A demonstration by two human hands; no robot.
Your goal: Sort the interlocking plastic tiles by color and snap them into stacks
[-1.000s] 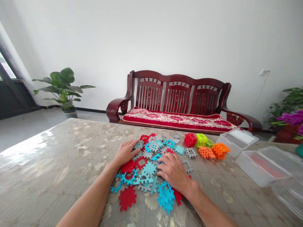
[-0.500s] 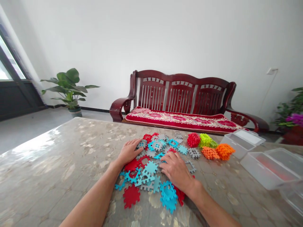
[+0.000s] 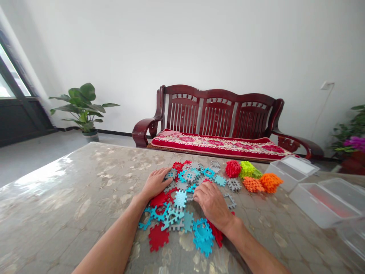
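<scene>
A heap of flat toothed interlocking puzzle tiles in red, blue, pale blue and grey lies before me. My left hand (image 3: 156, 183) rests on the heap's left side, fingers stretched out, touching a grey window tile (image 3: 171, 174) and near a red tile (image 3: 159, 199). Over the right side, my right hand (image 3: 211, 201) has its fingers curled together at the edge of a grey tile (image 3: 190, 197), mostly hidden by the hand. Just left of those fingertips, a pale blue square tile (image 3: 180, 198) sits tilted. Nearer to me are blue tiles (image 3: 203, 235) and a red tile (image 3: 159, 236).
Right of the heap stand a red textured ball (image 3: 233, 168), a lime-green one (image 3: 247, 168) and orange ones (image 3: 270, 183). Clear plastic boxes (image 3: 309, 205) are at the table's right. Behind the patterned table (image 3: 94, 198) is a wooden bench (image 3: 215, 110).
My right hand's fingers have drawn together and shifted slightly. The pale blue square tile has moved a little left and up and now tilts. My left hand stays put.
</scene>
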